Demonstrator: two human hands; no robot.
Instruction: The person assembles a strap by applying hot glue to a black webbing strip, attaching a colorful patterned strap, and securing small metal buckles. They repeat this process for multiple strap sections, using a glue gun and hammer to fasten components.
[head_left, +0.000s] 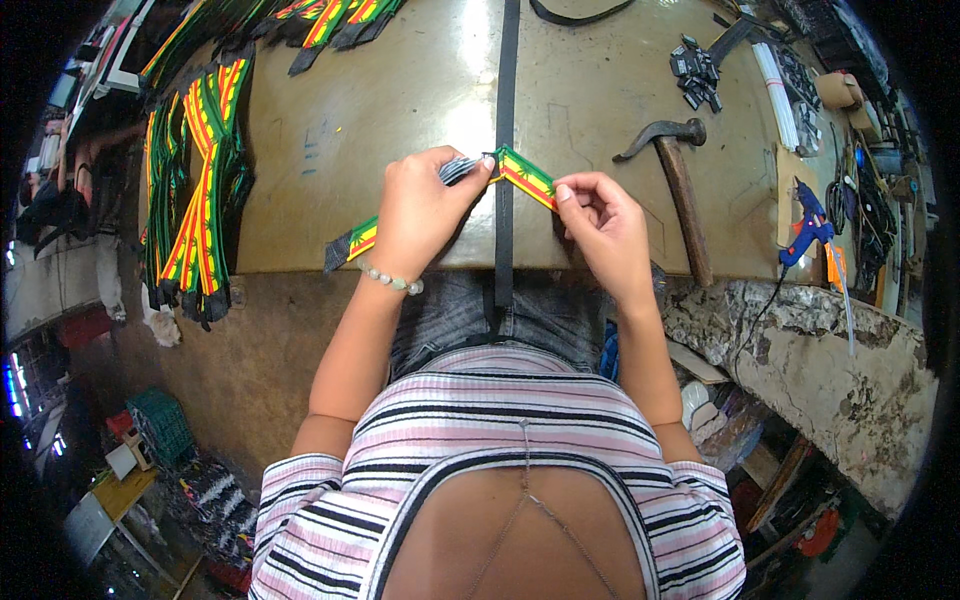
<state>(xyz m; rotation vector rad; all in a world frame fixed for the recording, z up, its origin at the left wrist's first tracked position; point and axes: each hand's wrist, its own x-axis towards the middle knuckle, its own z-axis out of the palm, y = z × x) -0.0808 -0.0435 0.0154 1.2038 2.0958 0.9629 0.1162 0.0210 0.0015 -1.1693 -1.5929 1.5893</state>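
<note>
Over the near part of the table, my left hand (425, 205) is closed round a green, yellow and red striped strap (528, 178) with a dark leaf print. A small stack of thin grey-white pieces (457, 170) also sticks out between its thumb and fingers; their kind is unclear. The strap's black end (338, 252) shows beyond the left wrist. My right hand (605, 230) pinches the strap's other visible end between thumb and fingers. Beneath the strap, a long black band (507, 90) runs down the table and over its near edge.
Bundled striped straps (205, 190) hang over the table's left edge, with more straps (325, 22) at the far left. To the right lie a hammer (682, 200), a pile of black buckles (695, 75), white sticks (772, 85) and a blue glue gun (808, 225) with its cord.
</note>
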